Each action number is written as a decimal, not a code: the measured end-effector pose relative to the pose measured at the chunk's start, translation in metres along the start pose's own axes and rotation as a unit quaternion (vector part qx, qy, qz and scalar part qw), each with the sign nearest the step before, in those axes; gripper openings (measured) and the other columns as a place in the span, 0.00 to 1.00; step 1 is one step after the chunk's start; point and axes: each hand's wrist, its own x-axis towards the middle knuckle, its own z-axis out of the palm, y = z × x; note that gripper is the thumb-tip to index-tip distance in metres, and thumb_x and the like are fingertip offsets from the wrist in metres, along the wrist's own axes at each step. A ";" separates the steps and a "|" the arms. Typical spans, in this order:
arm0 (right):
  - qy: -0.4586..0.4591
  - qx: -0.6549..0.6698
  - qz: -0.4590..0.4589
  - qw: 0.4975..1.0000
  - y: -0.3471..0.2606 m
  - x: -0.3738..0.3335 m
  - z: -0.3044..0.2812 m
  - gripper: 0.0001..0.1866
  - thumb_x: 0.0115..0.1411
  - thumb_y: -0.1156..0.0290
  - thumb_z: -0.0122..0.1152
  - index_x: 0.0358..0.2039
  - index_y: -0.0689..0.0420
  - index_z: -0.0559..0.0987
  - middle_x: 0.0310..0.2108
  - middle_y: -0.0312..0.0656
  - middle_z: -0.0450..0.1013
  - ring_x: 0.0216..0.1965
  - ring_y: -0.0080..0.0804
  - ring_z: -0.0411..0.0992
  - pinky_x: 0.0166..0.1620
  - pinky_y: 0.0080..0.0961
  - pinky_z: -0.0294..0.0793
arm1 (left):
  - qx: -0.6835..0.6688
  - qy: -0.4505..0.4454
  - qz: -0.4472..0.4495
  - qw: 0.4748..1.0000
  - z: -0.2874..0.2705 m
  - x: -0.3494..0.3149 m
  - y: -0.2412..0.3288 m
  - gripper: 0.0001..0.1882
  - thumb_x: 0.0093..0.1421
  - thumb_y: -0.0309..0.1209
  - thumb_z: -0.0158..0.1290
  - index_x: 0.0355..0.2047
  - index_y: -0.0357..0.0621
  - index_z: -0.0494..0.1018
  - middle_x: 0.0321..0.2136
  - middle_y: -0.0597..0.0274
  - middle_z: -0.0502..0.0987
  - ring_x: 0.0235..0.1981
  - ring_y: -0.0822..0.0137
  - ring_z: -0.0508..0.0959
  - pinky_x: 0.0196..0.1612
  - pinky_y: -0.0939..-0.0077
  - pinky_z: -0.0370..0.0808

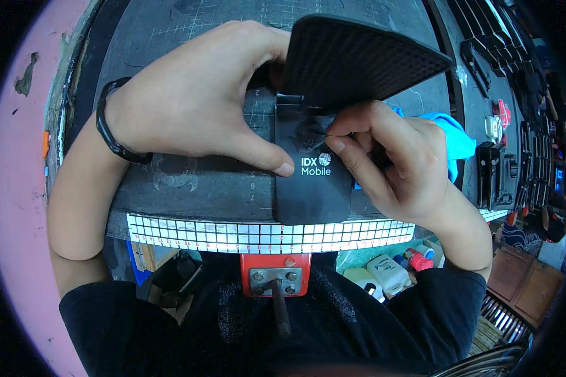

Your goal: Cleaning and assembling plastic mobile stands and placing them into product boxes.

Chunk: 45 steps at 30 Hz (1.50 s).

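A flat black case [314,204] with rounded corners and white print lies on a dark worktop with ruled grid marks. Its textured black flap [365,60] stands tilted up at the far end. My left hand [201,94] grips the case from the left: the thumb presses on the left edge beside the print, while the fingertips are hidden behind the flap. Just above the print, my right hand [390,154] is closed in a pinch over the case. A thin sliver shows at its fingertips, too small to name. Scuffed, shiny marks show on the surface there.
A blue cloth [453,141] lies beyond my right hand. A white ruled strip [270,237] runs along the near edge, above a red bolted metal plate [277,276]. Bottles [387,273] stand below at right. Black parts [500,176] line the right side; a pink wall [19,188] borders the left.
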 end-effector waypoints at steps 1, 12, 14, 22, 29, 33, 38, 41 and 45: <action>-0.003 0.004 0.003 1.000 0.000 0.000 0.000 0.07 0.60 0.84 0.69 0.38 0.62 0.82 0.22 0.37 0.74 0.19 0.26 0.73 0.24 0.23 0.69 | -0.004 -0.011 -0.048 0.999 -0.001 0.001 0.003 0.51 0.37 0.39 0.84 0.61 0.35 0.74 0.55 0.51 0.82 0.57 0.55 0.81 0.61 0.63 0.78; 0.025 -0.018 -0.007 1.000 -0.002 -0.002 0.004 0.07 0.61 0.84 0.68 0.38 0.62 0.80 0.24 0.40 0.78 0.19 0.28 0.77 0.23 0.25 0.71 | 0.022 -0.005 -0.021 1.000 -0.001 -0.002 0.002 0.51 0.38 0.38 0.84 0.62 0.35 0.74 0.56 0.50 0.82 0.57 0.56 0.81 0.62 0.63 0.78; 0.006 -0.022 0.014 1.000 -0.003 -0.001 0.002 0.06 0.66 0.77 0.64 0.40 0.58 0.75 0.25 0.45 0.78 0.24 0.46 0.80 0.25 0.39 0.76 | 0.021 0.003 0.015 1.000 0.000 -0.002 -0.002 0.51 0.37 0.37 0.84 0.62 0.35 0.74 0.56 0.50 0.82 0.57 0.56 0.81 0.62 0.63 0.78; 0.012 0.005 -0.048 0.999 0.006 -0.006 -0.010 0.07 0.57 0.84 0.68 0.35 0.59 0.81 0.24 0.37 0.76 0.19 0.30 0.75 0.22 0.28 0.70 | -0.020 -0.001 -0.019 1.000 -0.004 0.009 0.009 0.50 0.36 0.39 0.85 0.60 0.36 0.74 0.55 0.53 0.79 0.58 0.56 0.78 0.66 0.63 0.73; 0.036 -0.083 -0.252 0.963 -0.018 -0.010 -0.067 0.13 0.37 0.75 0.72 0.28 0.57 0.82 0.22 0.34 0.70 0.22 0.34 0.73 0.28 0.28 0.74 | 0.097 0.062 0.110 0.987 -0.002 0.003 -0.009 0.37 0.41 0.49 0.79 0.41 0.32 0.78 0.39 0.46 0.79 0.45 0.45 0.80 0.57 0.56 0.73; 0.198 -0.331 0.051 0.921 0.002 -0.004 -0.122 0.04 0.59 0.82 0.69 0.33 0.67 0.81 0.33 0.43 0.80 0.35 0.33 0.80 0.39 0.28 0.75 | 0.095 0.022 0.114 0.989 -0.005 0.011 -0.003 0.40 0.40 0.52 0.80 0.42 0.32 0.77 0.41 0.44 0.79 0.48 0.44 0.79 0.60 0.57 0.72; 0.125 -0.513 0.171 0.832 0.094 -0.026 -0.125 0.05 0.63 0.69 0.64 0.32 0.56 0.84 0.34 0.43 0.81 0.37 0.48 0.82 0.41 0.42 0.81 | 0.088 0.043 0.116 0.989 -0.002 0.008 -0.007 0.42 0.40 0.52 0.80 0.48 0.34 0.78 0.48 0.45 0.81 0.52 0.44 0.78 0.63 0.58 0.71; 0.036 -0.566 0.246 0.786 0.119 -0.028 -0.110 0.06 0.62 0.72 0.61 0.32 0.57 0.85 0.35 0.47 0.82 0.39 0.50 0.84 0.42 0.43 0.84 | 0.098 0.049 0.126 0.986 -0.004 0.006 -0.001 0.43 0.40 0.51 0.80 0.50 0.36 0.79 0.50 0.45 0.81 0.53 0.45 0.78 0.63 0.58 0.71; -0.012 -0.544 0.318 0.777 0.116 -0.022 -0.104 0.06 0.61 0.72 0.62 0.30 0.57 0.85 0.35 0.51 0.83 0.41 0.51 0.84 0.43 0.43 0.85 | 0.080 0.065 0.121 0.987 -0.001 0.005 -0.006 0.41 0.41 0.51 0.79 0.49 0.35 0.79 0.48 0.45 0.81 0.53 0.44 0.79 0.61 0.59 0.72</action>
